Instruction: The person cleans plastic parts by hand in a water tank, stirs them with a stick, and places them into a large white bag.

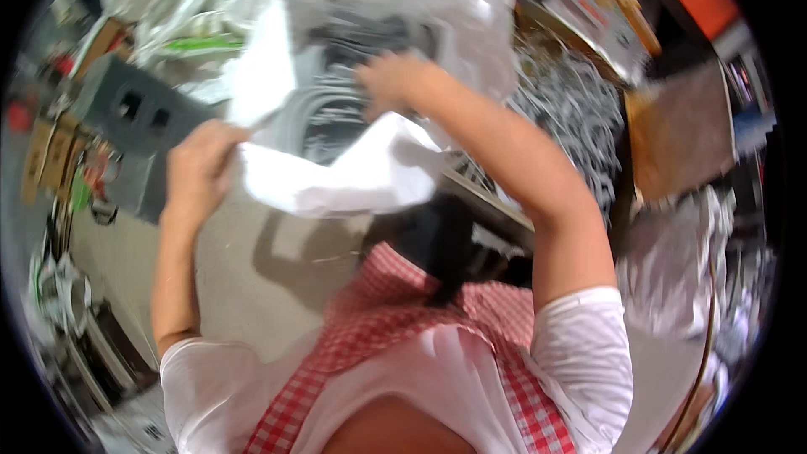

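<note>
The white bag (340,188) is gripped at its rim by the left hand (200,164), presumably for access to grey strips (324,109) beside the right hand's (395,82) fingers, whose closure cannot be told.

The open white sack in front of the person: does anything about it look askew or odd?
Slightly: the open white sack has a crumpled front rim, dipping midway and peaking near the bare right hand, so it looks uneven.

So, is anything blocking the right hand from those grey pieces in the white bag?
Nothing visible does: the right hand is inside the open white bag, at the grey pieces, while the left hand grasps the bag's left side.
</note>
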Demonstrator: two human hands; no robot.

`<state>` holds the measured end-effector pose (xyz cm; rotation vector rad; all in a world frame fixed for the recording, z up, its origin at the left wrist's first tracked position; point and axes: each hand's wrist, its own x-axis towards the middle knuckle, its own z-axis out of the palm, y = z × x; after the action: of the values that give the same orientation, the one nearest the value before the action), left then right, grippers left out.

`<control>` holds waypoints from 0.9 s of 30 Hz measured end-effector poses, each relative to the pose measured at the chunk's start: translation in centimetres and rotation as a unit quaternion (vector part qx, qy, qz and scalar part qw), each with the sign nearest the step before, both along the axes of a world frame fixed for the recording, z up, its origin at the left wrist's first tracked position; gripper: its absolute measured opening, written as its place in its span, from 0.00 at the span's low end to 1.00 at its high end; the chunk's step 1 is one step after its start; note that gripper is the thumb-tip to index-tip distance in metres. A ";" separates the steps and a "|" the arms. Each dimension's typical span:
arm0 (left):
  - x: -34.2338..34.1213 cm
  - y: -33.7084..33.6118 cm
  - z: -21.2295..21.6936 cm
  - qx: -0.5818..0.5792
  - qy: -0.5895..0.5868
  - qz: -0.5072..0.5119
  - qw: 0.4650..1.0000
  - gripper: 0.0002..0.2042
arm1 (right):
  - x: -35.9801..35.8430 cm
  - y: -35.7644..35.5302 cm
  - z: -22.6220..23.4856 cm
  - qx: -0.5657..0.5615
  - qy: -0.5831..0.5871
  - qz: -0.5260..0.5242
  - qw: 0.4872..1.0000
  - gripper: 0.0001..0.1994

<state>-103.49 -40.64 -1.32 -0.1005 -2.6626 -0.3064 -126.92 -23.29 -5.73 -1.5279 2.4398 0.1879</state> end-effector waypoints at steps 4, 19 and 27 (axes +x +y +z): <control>0.8 3.4 2.8 0.073 0.014 -0.026 0.997 0.14 | -2.2 7.0 8.6 -0.360 -0.031 -0.047 0.931 0.21; -23.1 34.9 -16.5 0.569 -0.405 -0.195 0.689 0.12 | -3.9 54.4 -19.6 -0.063 -0.068 -0.485 0.869 0.15; -25.8 43.4 -28.1 0.620 -0.536 -0.049 0.570 0.12 | -0.1 59.0 -31.2 -0.384 -0.390 -0.635 0.545 0.07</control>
<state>-129.24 2.79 -29.40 0.5580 -2.5322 -2.9156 -127.06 35.70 -36.91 0.4729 2.0993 -1.5707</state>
